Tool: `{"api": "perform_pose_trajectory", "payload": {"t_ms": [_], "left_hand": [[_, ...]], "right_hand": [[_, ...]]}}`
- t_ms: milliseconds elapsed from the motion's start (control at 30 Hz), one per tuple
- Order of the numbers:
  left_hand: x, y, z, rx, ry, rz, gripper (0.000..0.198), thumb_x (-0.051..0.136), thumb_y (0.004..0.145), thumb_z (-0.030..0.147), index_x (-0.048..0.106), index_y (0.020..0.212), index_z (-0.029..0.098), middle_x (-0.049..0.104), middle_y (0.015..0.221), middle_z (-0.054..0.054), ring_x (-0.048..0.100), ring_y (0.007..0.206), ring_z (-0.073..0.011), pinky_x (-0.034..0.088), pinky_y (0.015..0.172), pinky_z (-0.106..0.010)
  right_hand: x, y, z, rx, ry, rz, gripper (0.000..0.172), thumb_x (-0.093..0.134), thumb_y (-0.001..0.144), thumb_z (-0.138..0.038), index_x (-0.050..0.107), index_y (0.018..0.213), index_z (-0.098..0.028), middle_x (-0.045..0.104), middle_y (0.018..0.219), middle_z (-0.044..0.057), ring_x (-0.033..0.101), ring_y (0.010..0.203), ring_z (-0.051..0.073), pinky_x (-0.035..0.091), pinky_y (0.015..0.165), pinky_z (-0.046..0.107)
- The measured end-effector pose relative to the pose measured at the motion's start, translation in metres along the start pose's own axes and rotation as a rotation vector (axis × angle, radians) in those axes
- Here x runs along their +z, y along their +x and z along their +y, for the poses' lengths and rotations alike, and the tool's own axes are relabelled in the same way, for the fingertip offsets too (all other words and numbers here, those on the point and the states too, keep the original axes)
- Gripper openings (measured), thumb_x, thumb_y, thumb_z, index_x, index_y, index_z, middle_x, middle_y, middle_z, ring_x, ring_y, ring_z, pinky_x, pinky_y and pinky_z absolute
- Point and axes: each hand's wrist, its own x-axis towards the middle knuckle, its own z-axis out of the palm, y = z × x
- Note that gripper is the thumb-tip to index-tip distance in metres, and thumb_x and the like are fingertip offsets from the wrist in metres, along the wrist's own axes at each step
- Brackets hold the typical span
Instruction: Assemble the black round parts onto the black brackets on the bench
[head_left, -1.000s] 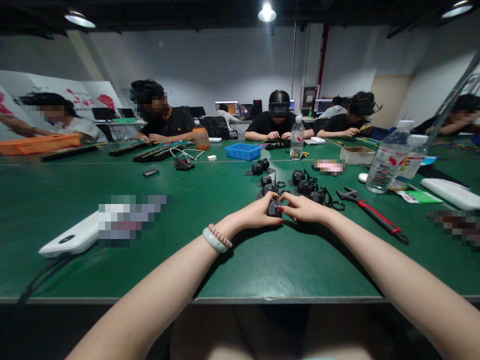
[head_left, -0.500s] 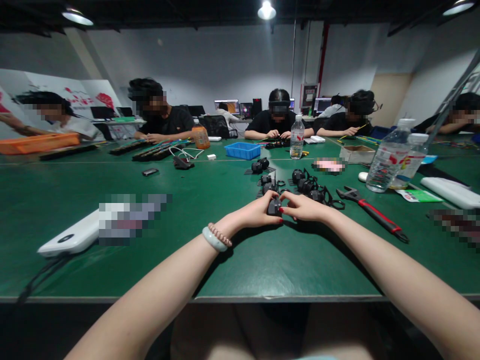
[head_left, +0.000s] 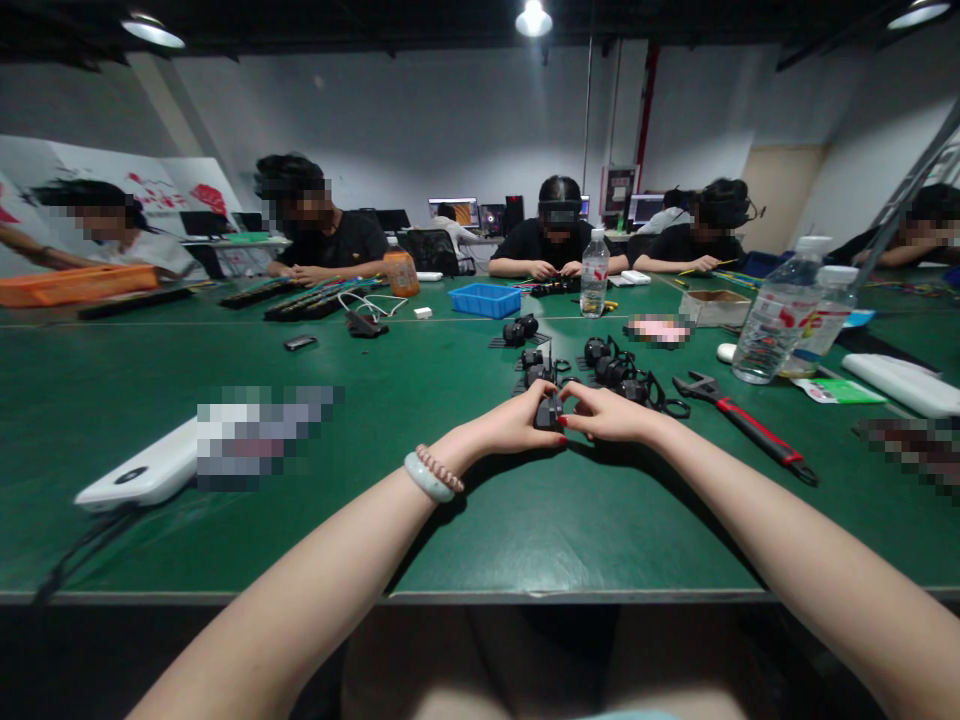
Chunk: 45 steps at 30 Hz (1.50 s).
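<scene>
Between my hands is a small black part (head_left: 549, 412), probably plastic, held just over or on the green table. My left hand (head_left: 517, 423) grips it from the left, thumb near its lower edge and fingers curled over the top. From the right, my right hand (head_left: 611, 412) pinches at the same part with bent fingers; its exact contact is partly hidden. Just beyond stand more black parts with rings and fins: one group (head_left: 534, 362) straight ahead, another (head_left: 619, 370) to the right.
An adjustable wrench (head_left: 750, 425) with red and black handle lies right of my hand. Water bottles (head_left: 780, 315) stand behind it. Farther off are a blue tray (head_left: 485, 301) and an orange bin (head_left: 79, 287). A white device (head_left: 146, 470) lies left. Several people sit across the table.
My hands and the black part stay almost exactly in place. Across the table, co-workers' hands shift slightly.
</scene>
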Motion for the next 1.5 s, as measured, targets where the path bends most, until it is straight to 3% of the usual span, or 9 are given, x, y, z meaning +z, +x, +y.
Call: {"api": "perform_pose_trajectory", "payload": {"t_ms": [700,967,1500], "left_hand": [[-0.0010,-0.0012,0.0039,-0.032,-0.025,0.005,0.059,0.059,0.058,0.038,0.036,0.107,0.015,0.052,0.089,-0.005,0.051,0.076,-0.0167,0.039,0.064,-0.026],[-0.0015,-0.0010,0.0045,-0.039,-0.031,-0.006,0.062,0.059,0.058,0.039,0.035,0.109,0.015,0.052,0.090,-0.005,0.051,0.078,-0.0176,0.039,0.066,-0.027],[-0.0029,-0.0019,0.0066,-0.023,0.020,-0.019,0.059,0.057,0.060,0.042,0.034,0.108,0.015,0.052,0.092,-0.007,0.050,0.079,-0.0179,0.040,0.068,-0.028]], "right_hand": [[0.0008,0.0007,0.0014,0.006,0.005,0.015,0.039,0.044,0.072,-0.042,0.039,0.101,-0.017,0.046,0.054,-0.005,0.041,0.048,0.009,0.030,0.049,0.021],[-0.0011,-0.0017,-0.0026,-0.064,0.049,0.043,0.044,0.050,0.068,-0.031,0.030,0.105,-0.018,0.040,0.053,-0.008,0.037,0.047,0.008,0.027,0.049,0.020],[-0.0004,-0.0022,-0.0013,-0.082,0.042,0.014,0.040,0.050,0.066,-0.028,0.032,0.101,-0.020,0.038,0.053,-0.008,0.036,0.048,0.007,0.028,0.050,0.020]]}}
